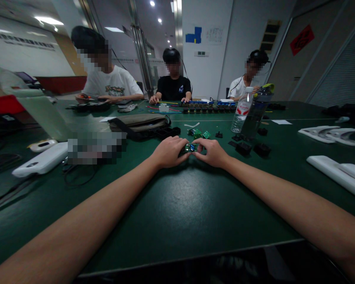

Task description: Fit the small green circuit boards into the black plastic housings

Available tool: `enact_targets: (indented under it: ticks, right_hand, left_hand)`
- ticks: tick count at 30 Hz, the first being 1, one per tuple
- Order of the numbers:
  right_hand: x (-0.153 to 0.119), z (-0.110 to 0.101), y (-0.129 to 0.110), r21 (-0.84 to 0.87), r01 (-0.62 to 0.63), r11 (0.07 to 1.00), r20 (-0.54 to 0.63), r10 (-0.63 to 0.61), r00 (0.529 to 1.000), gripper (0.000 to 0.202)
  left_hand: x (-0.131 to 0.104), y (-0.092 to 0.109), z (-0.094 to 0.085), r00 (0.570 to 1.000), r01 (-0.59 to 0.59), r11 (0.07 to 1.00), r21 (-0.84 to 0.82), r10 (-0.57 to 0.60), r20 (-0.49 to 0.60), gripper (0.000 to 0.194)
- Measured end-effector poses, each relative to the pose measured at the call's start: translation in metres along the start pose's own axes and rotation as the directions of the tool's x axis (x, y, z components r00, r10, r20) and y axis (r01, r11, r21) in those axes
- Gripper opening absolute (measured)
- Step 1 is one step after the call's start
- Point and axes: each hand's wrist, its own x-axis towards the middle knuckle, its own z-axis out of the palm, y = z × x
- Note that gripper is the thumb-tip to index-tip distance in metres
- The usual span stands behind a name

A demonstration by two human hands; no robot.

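A small green circuit board (191,148) with blue and pale components is held between my two hands, over the green table. My left hand (172,152) grips its left end, thumb toward me. From the other side my right hand (210,152) pinches the right end between thumb and fingers. Just beyond my fingers lie more green circuit boards (206,135), with a small black part (219,135) to their right. Several black plastic housings (243,148) sit farther right of my right hand.
A water bottle (241,112) and a dark bottle stand beyond the housings. A grey-brown bag (142,123) lies left of the boards. White plastic pieces (337,173) rest at the right, a white device (41,159) at the left. Three people sit across the table (180,221).
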Motion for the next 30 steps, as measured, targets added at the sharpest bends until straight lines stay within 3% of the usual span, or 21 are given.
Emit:
enact_targets:
  ticks: [16, 30]
  right_hand:
    - [0.0011, 0.0008, 0.0039, -0.007, -0.011, 1.000, -0.004, 0.011, 1.000, 0.033]
    - [0.0014, 0.0025, 0.0077, -0.041, -0.005, 0.999, 0.000, 0.005, 1.000, 0.025]
  left_hand:
    - [0.0005, -0.0008, 0.0018, 1.000, -0.001, 0.999, 0.046, 0.000, 0.031, 0.036]
    - [0.0007, 0.0005, 0.0007, 1.000, 0.001, 0.998, 0.059, -0.002, 0.019, 0.036]
